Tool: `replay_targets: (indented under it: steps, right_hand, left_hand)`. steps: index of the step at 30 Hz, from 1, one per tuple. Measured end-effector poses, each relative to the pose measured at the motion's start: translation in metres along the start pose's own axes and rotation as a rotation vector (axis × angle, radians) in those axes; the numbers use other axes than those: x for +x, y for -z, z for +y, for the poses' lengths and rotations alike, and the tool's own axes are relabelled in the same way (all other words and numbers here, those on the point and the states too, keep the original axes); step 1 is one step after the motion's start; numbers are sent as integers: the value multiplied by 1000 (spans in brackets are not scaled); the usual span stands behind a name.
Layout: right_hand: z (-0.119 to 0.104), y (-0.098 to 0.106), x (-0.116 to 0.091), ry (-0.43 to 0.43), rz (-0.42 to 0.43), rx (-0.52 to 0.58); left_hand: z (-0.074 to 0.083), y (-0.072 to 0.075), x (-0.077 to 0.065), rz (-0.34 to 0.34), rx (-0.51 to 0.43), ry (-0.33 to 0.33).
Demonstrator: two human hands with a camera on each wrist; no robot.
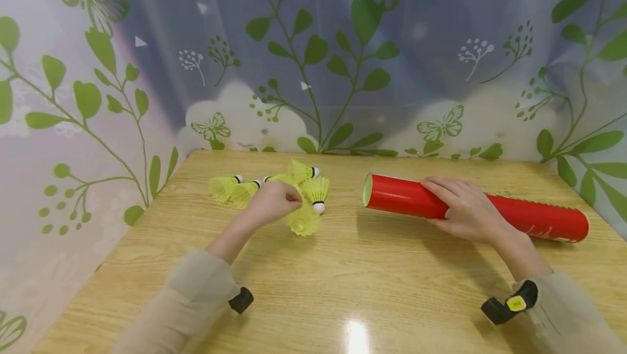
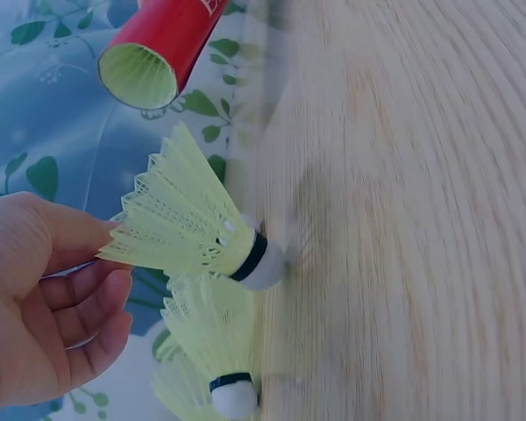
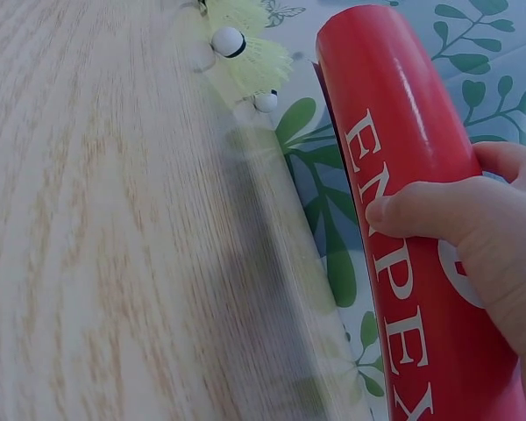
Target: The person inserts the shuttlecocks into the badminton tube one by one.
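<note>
My left hand (image 1: 274, 201) pinches the skirt rim of a yellow shuttlecock (image 2: 188, 219) between thumb and fingers. Its white cork with a black band points down, close to the tabletop in the left wrist view. More yellow shuttlecocks lie around that hand, one (image 1: 317, 190) just to its right and another (image 1: 224, 188) at the far left of the group. My right hand (image 1: 465, 209) grips a red tube (image 1: 539, 218) from above, thumb along the near side. The tube's open end (image 2: 140, 74) faces left, showing a pale yellow-green inside; white letters run along its side.
Everything is on or over a wooden table (image 1: 313, 288), whose back edge meets a curtain (image 1: 343, 71) printed with leaves and butterflies. Similar patterned cloth (image 1: 73, 125) borders the left side. Each wrist wears a black camera strap.
</note>
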State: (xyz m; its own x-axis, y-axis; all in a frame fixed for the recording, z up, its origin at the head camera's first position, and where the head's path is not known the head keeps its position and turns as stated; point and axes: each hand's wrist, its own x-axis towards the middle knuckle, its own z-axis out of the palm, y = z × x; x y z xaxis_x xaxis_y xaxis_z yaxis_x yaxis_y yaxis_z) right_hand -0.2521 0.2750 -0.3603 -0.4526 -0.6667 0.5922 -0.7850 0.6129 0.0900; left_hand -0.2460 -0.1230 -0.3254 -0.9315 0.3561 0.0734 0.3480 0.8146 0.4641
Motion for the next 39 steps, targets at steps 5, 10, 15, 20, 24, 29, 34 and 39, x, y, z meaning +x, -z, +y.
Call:
replay_targets:
  steps: [5, 10, 15, 20, 24, 29, 34, 39]
  right_hand:
    - [1, 1, -1, -13, -5, -11]
    - [1, 2, -1, -24, -20, -11]
    - [0, 2, -2, -24, -18, -8]
    - [0, 3, -1, -30, -22, -11]
    - [0, 3, -1, -30, -17, -15]
    - [0, 3, -1, -28, -19, -15]
    - [0, 3, -2, -22, -35, -14]
    - [0, 4, 1, -19, -36, -8]
  left_hand:
    - [6, -6, 8, -13, -41, -33]
    - [10, -13, 17, -18, -107, -43]
    - [11, -19, 25, -9, -189, 15]
    - [13, -22, 32, 19, -264, 27]
    - [17, -26, 36, 61, -310, 22]
    - [21, -29, 39, 113, -376, 39]
    - [25, -31, 43, 170, -499, 56]
    - [27, -32, 46, 205, -616, 56]
